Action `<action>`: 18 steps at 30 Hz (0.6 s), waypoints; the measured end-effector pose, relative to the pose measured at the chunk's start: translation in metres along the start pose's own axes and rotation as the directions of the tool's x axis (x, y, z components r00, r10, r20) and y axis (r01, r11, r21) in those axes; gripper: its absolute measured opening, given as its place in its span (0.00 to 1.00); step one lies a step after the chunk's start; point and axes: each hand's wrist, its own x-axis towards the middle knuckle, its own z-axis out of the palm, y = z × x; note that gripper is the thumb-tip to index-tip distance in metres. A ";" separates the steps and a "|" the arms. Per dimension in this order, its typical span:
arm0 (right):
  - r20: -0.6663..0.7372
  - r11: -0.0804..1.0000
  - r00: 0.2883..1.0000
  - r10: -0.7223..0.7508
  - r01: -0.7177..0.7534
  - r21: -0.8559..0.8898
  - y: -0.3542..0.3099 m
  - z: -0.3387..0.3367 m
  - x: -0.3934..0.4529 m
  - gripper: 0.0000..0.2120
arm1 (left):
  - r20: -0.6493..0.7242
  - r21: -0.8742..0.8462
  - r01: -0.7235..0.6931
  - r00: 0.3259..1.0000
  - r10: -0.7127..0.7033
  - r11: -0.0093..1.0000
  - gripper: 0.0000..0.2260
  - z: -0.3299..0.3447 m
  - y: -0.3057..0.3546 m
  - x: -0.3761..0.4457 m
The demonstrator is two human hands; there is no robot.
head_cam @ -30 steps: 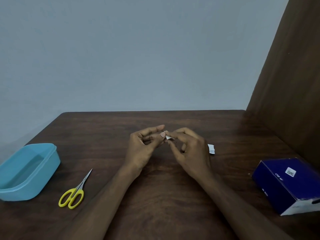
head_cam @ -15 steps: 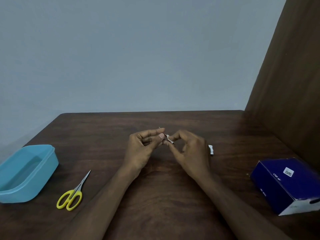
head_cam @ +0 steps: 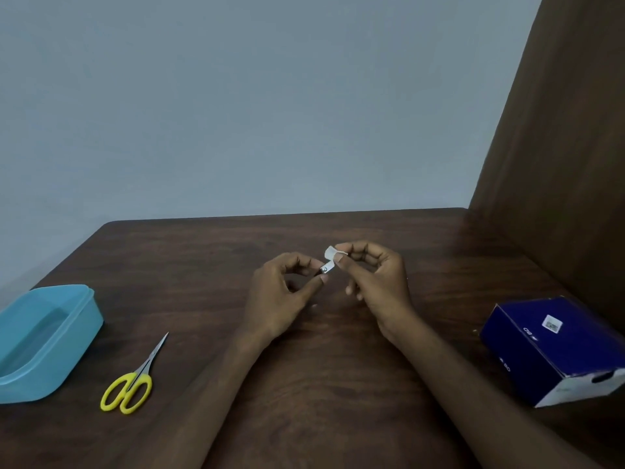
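Both forearms come in from the bottom edge and meet over the middle of the dark wooden surface [head_cam: 203, 272], the hands raised just above it. The left hand [head_cam: 280, 299] is turned palm inward, its thumb stretched up and forward to meet the curled forefinger. That narrow grip pinches the lower end of a small white wrapper [head_cam: 330, 255]. A tiny greyish bit shows at that lower end, too small to identify. The right hand [head_cam: 375, 282] sits a little higher and just beside the left, wrist bent, fingers arched over. Its thumb and forefinger pinch the wrapper's upper flap, while the remaining fingers curl loosely beneath. The wrapper hangs between the two sets of fingertips, clear of the wood.

Well to the left stands a light blue plastic container [head_cam: 79, 340], with yellow-handled scissors [head_cam: 130, 389] lying near it, blades pointing away from the person. At the right edge a dark blue cardboard box [head_cam: 554, 350] rests beside a brown wooden panel [head_cam: 568, 164].
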 end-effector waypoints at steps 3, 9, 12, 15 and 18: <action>-0.093 0.993 0.992 -0.080 0.071 -0.098 0.003 -0.001 0.002 0.03 | 0.021 -0.036 -0.007 1.000 0.008 0.999 0.04 0.000 0.001 0.000; -0.033 0.798 0.877 -0.480 0.421 -0.430 0.008 -0.005 0.001 0.04 | -0.020 -0.247 0.107 0.993 -0.116 0.963 0.04 -0.001 -0.008 0.006; 0.116 0.724 0.832 -0.543 0.534 -0.438 0.009 0.003 -0.004 0.07 | 0.013 -0.308 0.110 0.994 -0.112 0.945 0.04 -0.002 -0.008 0.007; 0.108 0.705 0.825 -0.555 0.535 -0.466 0.008 0.002 -0.003 0.06 | 0.048 -0.339 0.120 0.993 -0.111 0.933 0.03 -0.003 -0.010 0.006; 0.042 0.717 0.849 -0.526 0.470 -0.514 0.008 -0.003 0.002 0.05 | 0.097 -0.312 0.113 0.992 -0.086 0.943 0.03 -0.002 -0.009 0.006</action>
